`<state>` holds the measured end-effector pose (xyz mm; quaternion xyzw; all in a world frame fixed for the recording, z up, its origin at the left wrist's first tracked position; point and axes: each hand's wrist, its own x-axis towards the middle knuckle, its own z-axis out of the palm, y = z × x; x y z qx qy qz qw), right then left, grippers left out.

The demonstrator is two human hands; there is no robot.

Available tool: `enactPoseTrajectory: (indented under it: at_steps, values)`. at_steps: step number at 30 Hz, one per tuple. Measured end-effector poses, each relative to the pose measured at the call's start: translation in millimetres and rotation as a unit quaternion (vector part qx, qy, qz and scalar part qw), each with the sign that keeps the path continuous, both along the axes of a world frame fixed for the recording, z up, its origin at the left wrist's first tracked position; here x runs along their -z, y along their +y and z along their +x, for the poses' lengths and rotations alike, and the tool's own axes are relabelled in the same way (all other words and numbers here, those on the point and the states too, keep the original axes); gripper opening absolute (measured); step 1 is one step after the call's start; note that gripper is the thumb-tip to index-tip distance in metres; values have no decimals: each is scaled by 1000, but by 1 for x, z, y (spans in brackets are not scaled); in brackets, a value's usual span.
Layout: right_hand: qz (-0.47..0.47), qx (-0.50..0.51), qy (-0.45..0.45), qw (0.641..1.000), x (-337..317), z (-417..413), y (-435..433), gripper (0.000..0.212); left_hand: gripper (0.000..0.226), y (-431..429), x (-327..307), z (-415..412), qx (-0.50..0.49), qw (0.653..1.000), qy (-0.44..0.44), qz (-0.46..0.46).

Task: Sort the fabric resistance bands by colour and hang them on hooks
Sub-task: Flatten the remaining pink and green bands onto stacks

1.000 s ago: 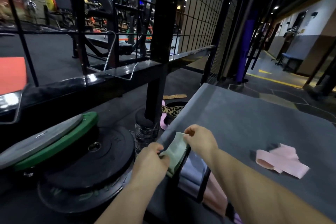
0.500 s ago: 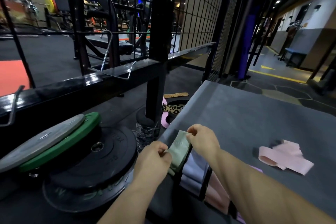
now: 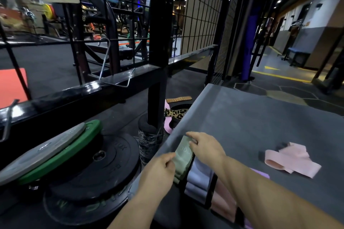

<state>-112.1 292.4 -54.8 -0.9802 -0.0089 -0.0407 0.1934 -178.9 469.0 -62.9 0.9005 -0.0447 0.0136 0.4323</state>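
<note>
Both hands pinch the green band (image 3: 183, 156) at lower centre of the frame, over the desk's (image 3: 260, 117) near-left edge: the left hand (image 3: 158, 171) holds its lower side, the right hand (image 3: 206, 148) its upper end. The wire hook (image 3: 115, 72) at centre left carries nothing; a lilac band (image 3: 199, 178) lies just beside the green one, and pink bands (image 3: 292, 160) sit loose at lower right. Judged early — sorting under way, no hanging visible.

Left of the grey table (image 3: 260, 117), 4 weight plates (image 3: 104, 169) are lying stacked and 2 wire hooks (image 3: 115, 72) are hanging. On the table, 1 green band (image 3: 183, 156) and 1 pink band heap (image 3: 292, 160) are showing.
</note>
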Motion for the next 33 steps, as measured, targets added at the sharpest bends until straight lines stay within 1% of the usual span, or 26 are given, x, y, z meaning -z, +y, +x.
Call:
enactPoseTrajectory:
  at_steps: [2,5,7,11,15,19,24,27,30,33]
  values:
    - [-58,-35,3,998,-3,-3,1,42,26,-1,0,-1,0,1000,-6,-6]
    - [-139,-79,23,987,-2,-10,2,51,29,-2,2,-2,5,999,-28,16]
    - [-162,-92,41,982,2,-13,2,56,27,-2,6,-2,11,998,-39,40]
    - [-159,-87,61,982,10,-14,2,58,29,-3,7,-2,5,995,-46,88]
    - [-143,-85,74,983,13,-15,2,58,32,-3,9,-3,-4,985,-48,163]
    - [-131,-86,77,985,13,-15,1,58,34,-3,11,-2,0,981,-39,192]
    - [-126,-84,69,986,15,-15,1,58,39,-2,7,-2,10,983,-21,183]
    - [-129,-82,64,986,15,-15,1,57,38,-2,3,-4,13,989,-13,146]
    - [-136,-84,55,986,12,-16,1,56,42,-3,0,-5,17,995,-6,98]
    - [-143,-85,46,985,4,-17,-1,54,46,-6,-4,-4,5,993,-18,117]
